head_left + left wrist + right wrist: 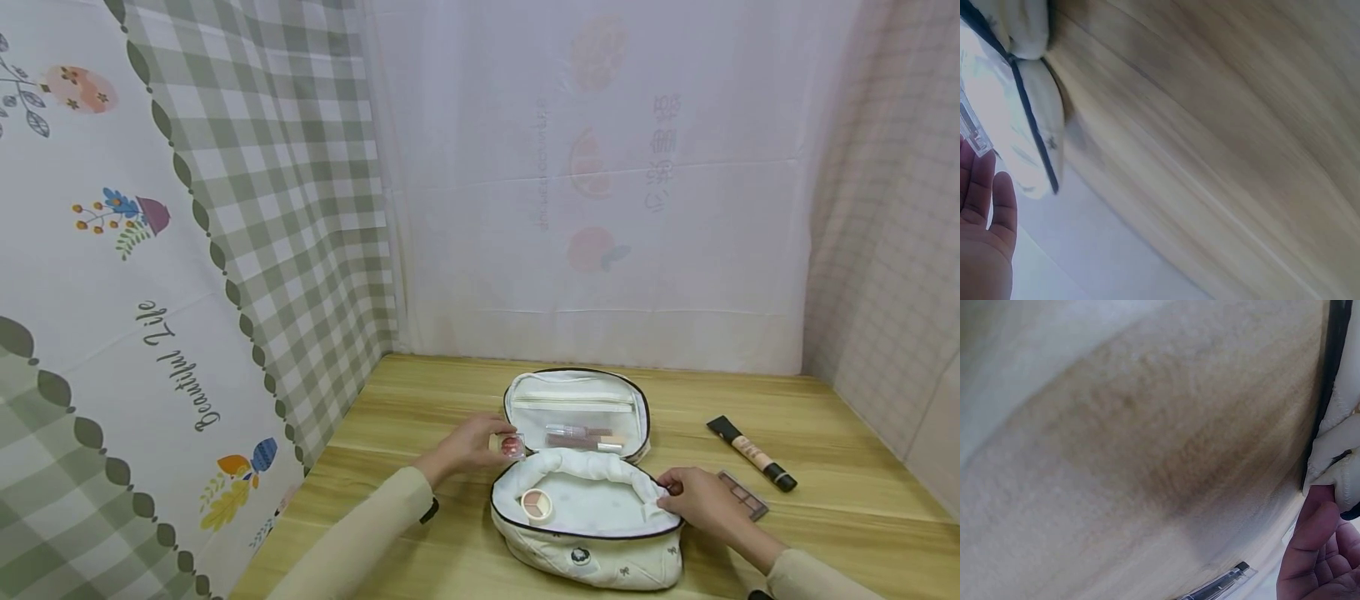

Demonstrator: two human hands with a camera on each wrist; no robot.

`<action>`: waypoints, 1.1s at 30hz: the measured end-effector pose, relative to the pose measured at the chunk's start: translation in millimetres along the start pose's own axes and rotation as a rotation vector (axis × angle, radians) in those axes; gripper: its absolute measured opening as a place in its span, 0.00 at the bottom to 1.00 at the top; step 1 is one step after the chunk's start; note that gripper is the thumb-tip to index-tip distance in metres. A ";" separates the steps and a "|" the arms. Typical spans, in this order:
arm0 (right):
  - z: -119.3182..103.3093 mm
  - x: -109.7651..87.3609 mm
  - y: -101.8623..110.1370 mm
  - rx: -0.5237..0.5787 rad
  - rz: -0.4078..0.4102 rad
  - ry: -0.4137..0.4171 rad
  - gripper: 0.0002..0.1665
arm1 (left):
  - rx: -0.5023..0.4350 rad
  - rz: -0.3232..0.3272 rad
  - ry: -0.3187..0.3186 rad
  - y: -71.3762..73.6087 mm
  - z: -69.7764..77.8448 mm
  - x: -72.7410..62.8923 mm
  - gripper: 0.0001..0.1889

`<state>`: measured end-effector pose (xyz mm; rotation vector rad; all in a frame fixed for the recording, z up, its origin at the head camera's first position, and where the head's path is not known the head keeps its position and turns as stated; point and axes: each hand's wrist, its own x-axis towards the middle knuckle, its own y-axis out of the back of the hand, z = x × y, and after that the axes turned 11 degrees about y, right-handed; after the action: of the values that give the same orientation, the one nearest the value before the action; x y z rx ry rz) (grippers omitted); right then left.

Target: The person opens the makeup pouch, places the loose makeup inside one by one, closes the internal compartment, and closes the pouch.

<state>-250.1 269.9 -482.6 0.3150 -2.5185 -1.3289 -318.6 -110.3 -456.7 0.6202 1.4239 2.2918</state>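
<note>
A white quilted makeup bag (592, 560) stands unzipped on the wooden table, its lid (643, 417) folded back. My left hand (472, 443) pinches a small clear case with a reddish filling (513, 447) beside the hinge, left of the opening. Only the case's clear edge shows in the left wrist view, above the fingers. At the bag's right end my right hand (701, 498) grips the rim between thumb and fingers; the right wrist view shows the fabric (1341, 434) pinched there. Inside lies a round three-shade compact (536, 505).
Two slim lip gloss tubes (581, 442) lie in the lid. Right of the bag are an eyeshadow palette (742, 496), partly behind my right hand, and a black-and-beige squeeze tube (752, 453). Cloth curtains hang around the table (420, 400) at the back and sides.
</note>
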 end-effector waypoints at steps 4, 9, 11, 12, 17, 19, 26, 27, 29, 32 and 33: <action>-0.2 0.3 0.2 0.004 -0.001 -0.003 0.13 | -0.002 -0.033 0.005 -2.9 10.5 3.0 0.23; 0.3 0.4 -0.3 0.003 -0.001 -0.005 0.13 | 0.024 -0.043 -0.010 -6.8 19.9 6.9 0.24; 0.5 0.5 -0.5 0.004 -0.003 -0.006 0.13 | 0.036 -0.044 -0.020 -8.7 23.1 7.7 0.24; 0.5 0.6 -0.7 0.005 -0.003 -0.006 0.13 | 0.037 -0.047 -0.025 -9.8 24.8 7.9 0.24; 0.3 0.9 -0.7 0.002 -0.004 -0.005 0.13 | 0.028 -0.082 -0.044 -14.0 36.4 7.8 0.25; -0.1 0.8 -0.4 0.001 -0.004 -0.005 0.13 | 0.028 -0.094 -0.053 -15.4 41.8 7.6 0.25; -2.1 0.4 0.7 -0.002 -0.002 -0.002 0.13 | 0.057 -0.101 -0.088 -23.2 54.9 6.6 0.24; -2.3 0.3 0.7 -0.004 -0.002 -0.001 0.13 | 0.050 -0.106 -0.091 -24.4 56.3 6.2 0.25; -2.6 0.1 0.8 -0.006 -0.002 -0.002 0.13 | 0.049 -0.110 -0.105 -26.8 59.0 6.0 0.24; -2.6 -0.1 0.6 -0.009 -0.003 -0.005 0.13 | 0.063 -0.113 -0.127 -30.3 63.5 5.9 0.24; -2.4 -0.1 0.5 -0.009 -0.004 -0.006 0.13 | 0.067 -0.117 -0.132 -31.6 65.1 5.9 0.24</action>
<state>-249.2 268.3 -480.9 0.3145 -2.5177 -1.3443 -285.5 -45.7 -458.7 0.6764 1.4397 2.0816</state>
